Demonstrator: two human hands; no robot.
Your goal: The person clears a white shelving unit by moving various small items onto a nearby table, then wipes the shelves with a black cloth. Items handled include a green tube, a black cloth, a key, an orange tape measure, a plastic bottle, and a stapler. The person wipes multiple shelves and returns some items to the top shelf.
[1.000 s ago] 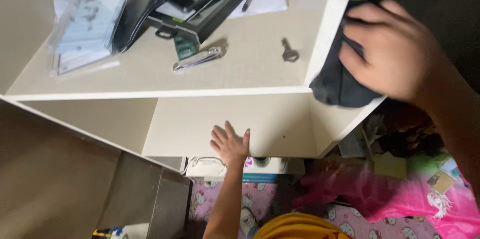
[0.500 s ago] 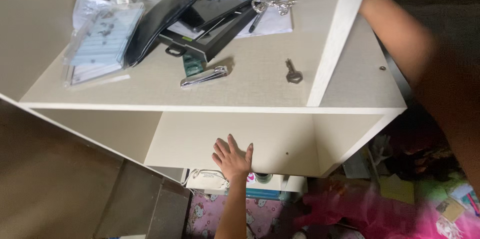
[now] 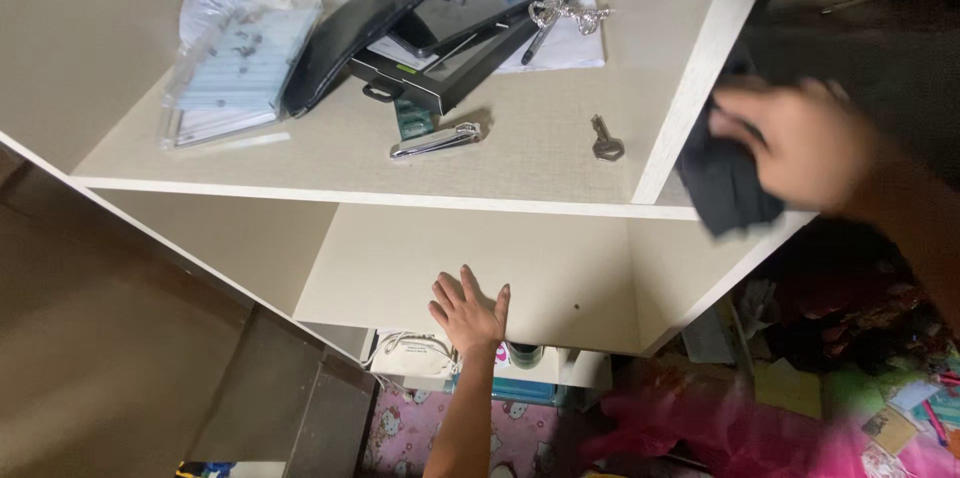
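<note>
Pressing a dark cloth [image 3: 728, 188] against the shelf unit's [image 3: 520, 268] outer right side, at 3 o'clock in the head view: right hand [image 3: 800, 143], blurred, fingers curled over the cloth and gripping it. Cloth bunched, hanging just past the upright panel's [image 3: 690, 78] edge, touching the side surface. Lying flat at 6 o'clock: left hand [image 3: 468, 310], fingers spread, palm against the lower shelf's back panel, holding nothing. Resting on the upper shelf at 12 o'clock: key [image 3: 604, 141] near the upright panel, nail clipper [image 3: 436, 141] to its 9 o'clock, black box [image 3: 450, 58] behind with a phone [image 3: 470, 6] on top, plastic pouch [image 3: 240, 73] at 10 o'clock. Spread below at 5 o'clock: pink fabric [image 3: 720, 428].
</note>
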